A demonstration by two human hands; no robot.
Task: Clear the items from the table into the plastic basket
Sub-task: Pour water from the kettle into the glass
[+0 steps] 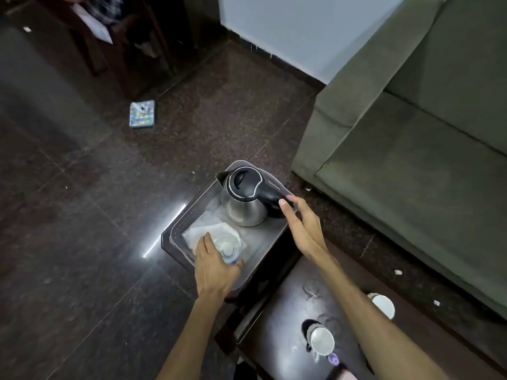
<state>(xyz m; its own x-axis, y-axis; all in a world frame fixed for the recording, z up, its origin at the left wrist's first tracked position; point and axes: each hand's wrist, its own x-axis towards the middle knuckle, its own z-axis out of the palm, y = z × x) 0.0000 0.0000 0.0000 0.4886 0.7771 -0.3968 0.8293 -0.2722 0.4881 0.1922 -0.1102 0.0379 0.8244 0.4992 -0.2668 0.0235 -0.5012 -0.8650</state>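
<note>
A small printed packet [142, 114] lay on the dark floor [82, 215] at far left, well apart from the work. Next came the plastic basket [175, 229], standing on the floor just beside the end of the worktop [288, 303]. Inside it, at the near end, the left hand [215, 267] was curled around a clear water bottle [229, 246], lowering it onto white paper [203, 229] that lined the basket bottom. At the far end stood a steel kettle [244, 196] with a black lid, upright. The right hand [301, 223] hovered beside the kettle's handle, fingers loosely spread and just clear of it or barely brushing it; it gripped nothing.

The step in hand looked like settling both pieces in the basket. To do it well, the bottle would best be set flat on its base, close against the basket wall and apart from the kettle, before the fingers let go; the right hand could withdraw straight back without nudging the handle.

Further right, on the worktop, two white cups remained: one [321, 340] near the front, another [382, 305] by the far edge, close to the green sofa [411, 133]. Those seemed the next things to fetch.
</note>
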